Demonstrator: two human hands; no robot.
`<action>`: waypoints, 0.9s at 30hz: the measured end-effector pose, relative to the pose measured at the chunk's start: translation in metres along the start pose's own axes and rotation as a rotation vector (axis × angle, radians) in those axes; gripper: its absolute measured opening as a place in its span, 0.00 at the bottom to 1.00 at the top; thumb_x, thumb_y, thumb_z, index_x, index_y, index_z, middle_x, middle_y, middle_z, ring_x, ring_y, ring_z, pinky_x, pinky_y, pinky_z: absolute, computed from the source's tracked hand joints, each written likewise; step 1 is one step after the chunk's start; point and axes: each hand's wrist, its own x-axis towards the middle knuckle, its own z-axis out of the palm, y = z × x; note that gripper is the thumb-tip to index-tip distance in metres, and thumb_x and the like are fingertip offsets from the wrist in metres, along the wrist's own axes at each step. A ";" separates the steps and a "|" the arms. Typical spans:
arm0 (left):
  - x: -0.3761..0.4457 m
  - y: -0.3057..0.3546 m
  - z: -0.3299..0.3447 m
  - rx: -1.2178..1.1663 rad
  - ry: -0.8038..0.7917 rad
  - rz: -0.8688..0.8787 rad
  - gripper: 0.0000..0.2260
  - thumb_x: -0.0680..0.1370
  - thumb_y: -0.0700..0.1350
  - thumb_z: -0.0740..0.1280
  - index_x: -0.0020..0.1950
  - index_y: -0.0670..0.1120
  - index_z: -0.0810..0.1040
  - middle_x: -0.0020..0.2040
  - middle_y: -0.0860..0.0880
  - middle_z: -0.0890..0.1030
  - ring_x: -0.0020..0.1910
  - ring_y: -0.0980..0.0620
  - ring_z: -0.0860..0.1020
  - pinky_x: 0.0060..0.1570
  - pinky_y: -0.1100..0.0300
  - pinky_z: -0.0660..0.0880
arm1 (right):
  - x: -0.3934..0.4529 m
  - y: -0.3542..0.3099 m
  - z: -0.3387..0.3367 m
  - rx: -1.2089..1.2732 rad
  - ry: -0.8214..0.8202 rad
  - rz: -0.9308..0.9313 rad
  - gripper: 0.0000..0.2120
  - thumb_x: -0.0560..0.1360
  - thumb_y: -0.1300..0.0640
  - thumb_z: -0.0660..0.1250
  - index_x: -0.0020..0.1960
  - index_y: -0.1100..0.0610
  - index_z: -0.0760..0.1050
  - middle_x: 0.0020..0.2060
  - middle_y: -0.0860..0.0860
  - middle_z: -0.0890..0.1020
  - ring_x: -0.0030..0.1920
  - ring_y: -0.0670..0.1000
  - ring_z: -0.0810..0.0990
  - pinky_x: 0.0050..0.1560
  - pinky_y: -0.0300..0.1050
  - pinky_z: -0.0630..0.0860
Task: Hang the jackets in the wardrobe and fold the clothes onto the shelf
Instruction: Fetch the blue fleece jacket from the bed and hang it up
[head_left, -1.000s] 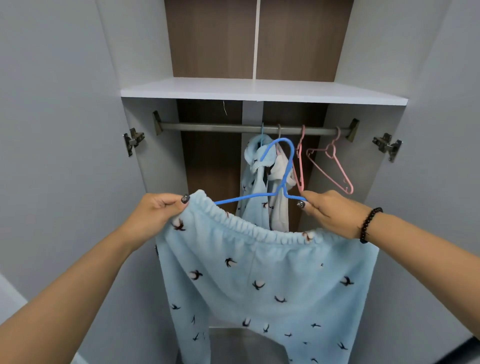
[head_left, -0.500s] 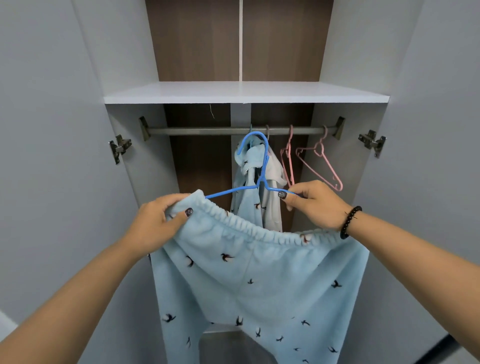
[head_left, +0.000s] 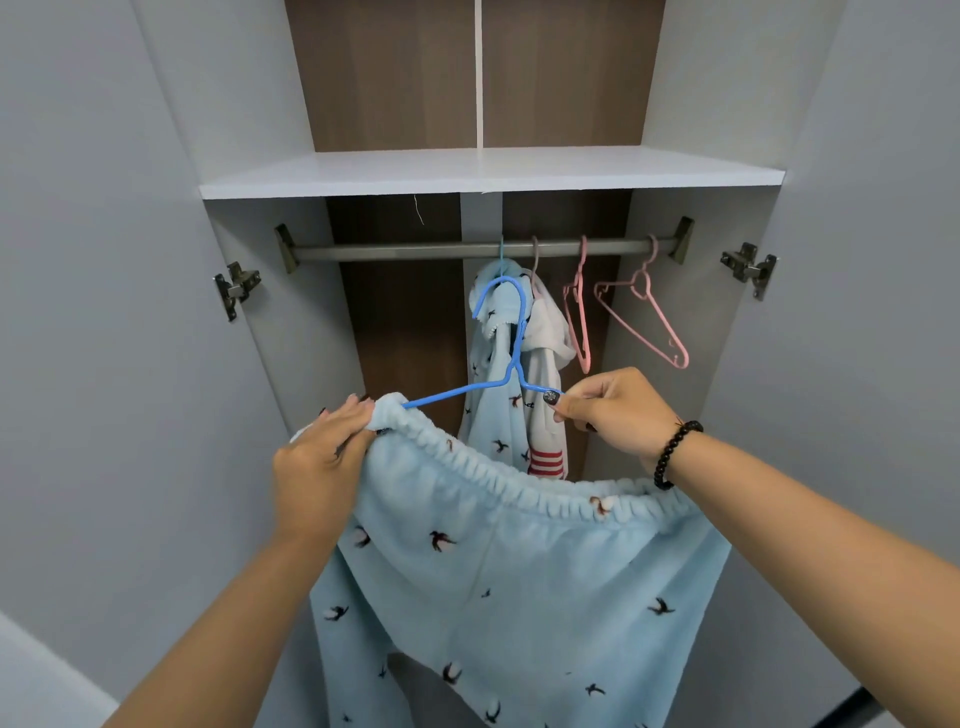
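Note:
I hold light blue fleece trousers (head_left: 509, 582) with a bird print in front of the open wardrobe. My left hand (head_left: 319, 467) grips the left end of the elastic waistband, which sits over the left arm of a blue hanger (head_left: 511, 358). My right hand (head_left: 618, 410) pinches the hanger's right arm, with the waistband's right end draped under its wrist. The hanger's hook is below the rail (head_left: 483, 249) and free of it. On the rail hang a matching blue jacket (head_left: 496, 395) and a white jacket (head_left: 548, 364).
Two bare pink hangers (head_left: 647, 322) hang at the right of the rail. A white shelf (head_left: 488, 171) runs above it. Both grey wardrobe doors stand open at my sides, with metal hinges (head_left: 236, 286) on the inner walls.
My left hand has slid up over the waistband's left end, now covering it from above. The view has shifted slightly; the hanger and trousers stay at about the same height below the rail.

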 end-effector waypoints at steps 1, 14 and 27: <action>-0.003 0.000 0.004 -0.036 0.022 -0.048 0.10 0.74 0.34 0.71 0.54 0.41 0.83 0.54 0.51 0.81 0.58 0.62 0.77 0.66 0.66 0.68 | 0.000 0.002 0.000 0.020 0.012 0.018 0.08 0.74 0.60 0.70 0.38 0.63 0.83 0.24 0.44 0.77 0.28 0.40 0.73 0.32 0.30 0.70; -0.030 0.004 0.053 -0.244 0.048 -0.593 0.10 0.75 0.37 0.70 0.55 0.45 0.74 0.48 0.50 0.81 0.47 0.52 0.80 0.50 0.66 0.76 | 0.002 -0.011 -0.031 0.004 0.050 -0.068 0.08 0.74 0.59 0.70 0.38 0.60 0.84 0.25 0.50 0.74 0.25 0.42 0.68 0.25 0.27 0.66; -0.061 -0.020 0.145 -0.681 -0.462 -1.202 0.31 0.68 0.54 0.76 0.67 0.43 0.74 0.61 0.48 0.79 0.57 0.47 0.78 0.60 0.51 0.75 | 0.033 -0.057 -0.081 0.079 0.013 -0.072 0.11 0.76 0.60 0.67 0.37 0.62 0.81 0.20 0.48 0.69 0.21 0.46 0.59 0.24 0.37 0.55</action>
